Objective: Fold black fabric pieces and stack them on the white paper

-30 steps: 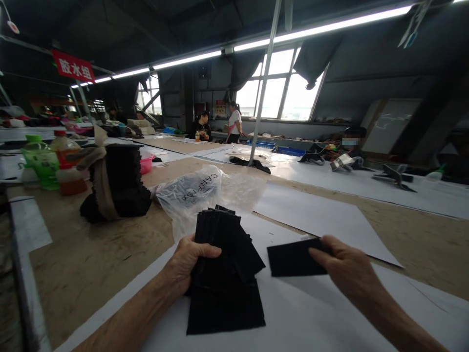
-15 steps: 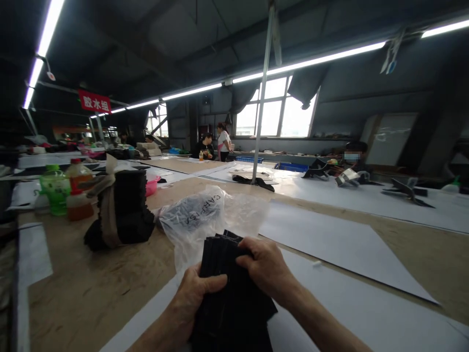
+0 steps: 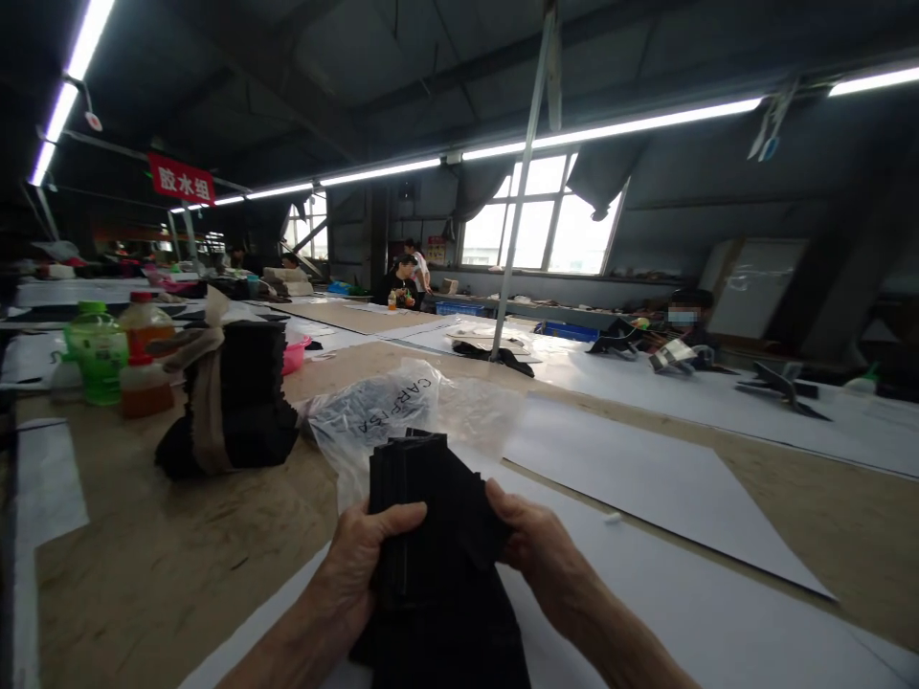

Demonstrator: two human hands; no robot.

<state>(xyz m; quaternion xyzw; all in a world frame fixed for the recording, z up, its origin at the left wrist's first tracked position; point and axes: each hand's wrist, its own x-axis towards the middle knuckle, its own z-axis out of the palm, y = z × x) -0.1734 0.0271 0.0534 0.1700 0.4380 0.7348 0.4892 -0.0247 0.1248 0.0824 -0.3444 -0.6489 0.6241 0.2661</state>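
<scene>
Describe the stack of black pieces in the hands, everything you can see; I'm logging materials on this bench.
The stack of black pieces is a sheaf of flat, matte, fabric-like rectangular cuts, roughly squared at the top and fanning looser below. It is held upright, tilted slightly, above white paper on the table. The left hand grips its left edge, thumb across the front; the right hand pinches its right side. A clear plastic bag lies just behind.

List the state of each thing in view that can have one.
left hand: gripping the black fabric stack
right hand: gripping the same stack
black fabric stack: held, fanned
plastic bag: crumpled, lying on table
tied black bundle: bound, upright
orange bottle: capped, upright
</scene>
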